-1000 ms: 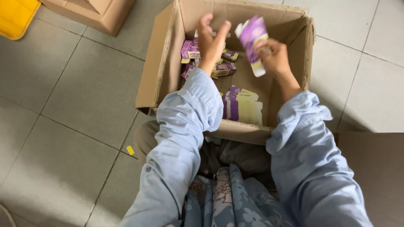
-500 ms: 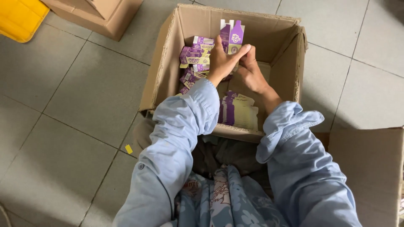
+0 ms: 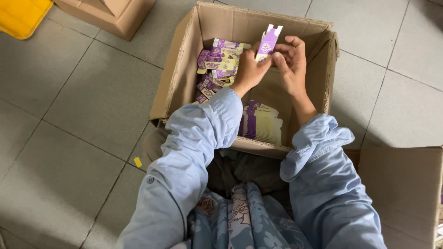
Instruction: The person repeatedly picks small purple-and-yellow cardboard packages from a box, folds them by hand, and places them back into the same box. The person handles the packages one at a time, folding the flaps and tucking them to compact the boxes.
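Note:
Both hands meet over an open cardboard box (image 3: 177,87) on the tiled floor. My left hand (image 3: 249,71) and my right hand (image 3: 290,64) grip one small purple and white carton (image 3: 267,44), held upright with its top flaps open. Inside the big box, a pile of folded purple and yellow cartons (image 3: 217,64) lies at the far left. A stack of flat unfolded cartons (image 3: 260,122) stands near the front wall, below my wrists. I wear light blue sleeves.
Another cardboard box (image 3: 110,16) stands at the top left beside a yellow object (image 3: 20,16). A brown cardboard flap (image 3: 406,189) lies at the right. A small yellow scrap (image 3: 138,162) sits on the grey floor tiles near my left elbow.
A second ago my right hand alone held the small carton at the right; my left was over the pile. Both hands have come together on the carton and turned it upright.

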